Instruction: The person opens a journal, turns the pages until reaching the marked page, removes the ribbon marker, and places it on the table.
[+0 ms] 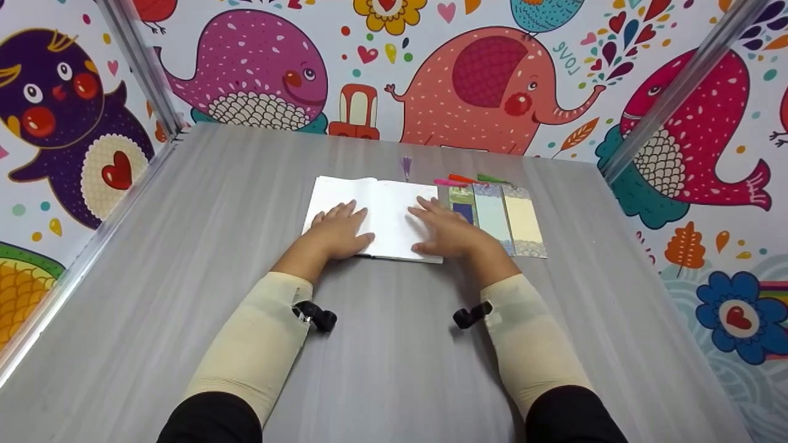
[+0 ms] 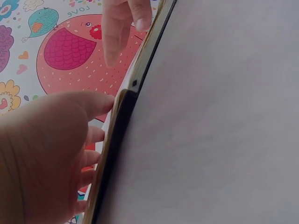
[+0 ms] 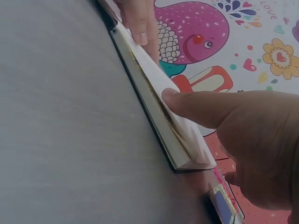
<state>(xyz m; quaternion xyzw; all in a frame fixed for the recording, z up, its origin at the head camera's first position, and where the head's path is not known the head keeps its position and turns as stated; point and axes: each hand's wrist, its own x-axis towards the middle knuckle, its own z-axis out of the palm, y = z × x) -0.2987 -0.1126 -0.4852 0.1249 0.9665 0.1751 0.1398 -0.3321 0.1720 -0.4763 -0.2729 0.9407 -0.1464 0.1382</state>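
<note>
The left grip (image 1: 337, 232), fingers spread, rested flat on the open book (image 1: 388, 215) at its 9 o'clock side; the right grip (image 1: 448, 231), fingers also apart, rested at 3 o'clock. The book lay on the counter (image 1: 394, 344). Beyond it, a purple tassel (image 1: 406, 166) showed near 1 o'clock, pens (image 1: 465, 178) at 2 and patterned strips (image 1: 491, 215) at 3.

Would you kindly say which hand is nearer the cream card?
Right. The right hand touches the right page, left of the cream card; the left hand is farther, on the left page.
</note>
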